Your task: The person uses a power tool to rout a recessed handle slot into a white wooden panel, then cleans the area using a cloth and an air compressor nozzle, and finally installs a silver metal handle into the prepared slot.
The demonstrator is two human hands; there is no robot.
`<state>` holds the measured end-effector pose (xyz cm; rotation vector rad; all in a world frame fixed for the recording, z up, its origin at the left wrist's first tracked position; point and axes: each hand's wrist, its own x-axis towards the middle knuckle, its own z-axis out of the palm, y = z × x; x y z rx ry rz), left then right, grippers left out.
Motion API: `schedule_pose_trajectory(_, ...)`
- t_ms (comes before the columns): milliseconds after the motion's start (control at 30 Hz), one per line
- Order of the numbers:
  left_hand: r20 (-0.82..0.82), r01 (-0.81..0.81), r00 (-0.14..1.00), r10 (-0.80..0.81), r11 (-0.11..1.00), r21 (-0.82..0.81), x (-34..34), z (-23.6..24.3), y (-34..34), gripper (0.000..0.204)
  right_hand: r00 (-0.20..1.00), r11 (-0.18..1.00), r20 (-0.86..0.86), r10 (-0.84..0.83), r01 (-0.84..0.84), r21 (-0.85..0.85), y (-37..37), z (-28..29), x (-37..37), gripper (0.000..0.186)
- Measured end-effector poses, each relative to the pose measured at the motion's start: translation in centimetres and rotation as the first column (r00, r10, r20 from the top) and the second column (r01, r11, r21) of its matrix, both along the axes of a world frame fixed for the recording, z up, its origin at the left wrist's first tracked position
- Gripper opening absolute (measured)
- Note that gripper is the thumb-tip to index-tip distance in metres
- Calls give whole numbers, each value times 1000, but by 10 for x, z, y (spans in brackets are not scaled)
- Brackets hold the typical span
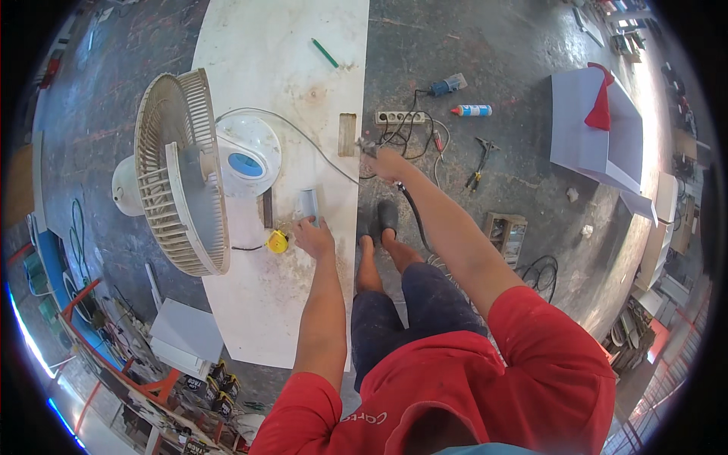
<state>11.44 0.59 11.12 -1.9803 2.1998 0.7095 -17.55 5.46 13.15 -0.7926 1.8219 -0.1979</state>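
Observation:
My left hand is low over the white tabletop, its fingers closed around the near end of a small pale-grey rectangular piece. Beside that hand lies a yellow tape measure, with a dark narrow strip just beyond it. My right hand is past the table's right edge, closed around a grey metal tool on a black hose. The hand hides much of this tool, so its exact kind does not show.
A large fan stands at the left, its white round base on the table. A green pencil lies farther off. On the floor are a power strip, cables, a glue bottle, pliers and a white box.

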Motion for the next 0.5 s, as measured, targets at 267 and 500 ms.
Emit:
schedule_pose_trajectory(267, -190, 263, 932, -310, 935, -236, -42, 0, -2, 51, 991, 992, 45, -128, 128, 2, 8, -15, 21, 65)
schedule_pose_trajectory(500, -64, 717, 615, -786, 591, -369, -126, -19, -63, 45, 935, 907, -85, -343, 306, -289, 36, -20, 45, 53)
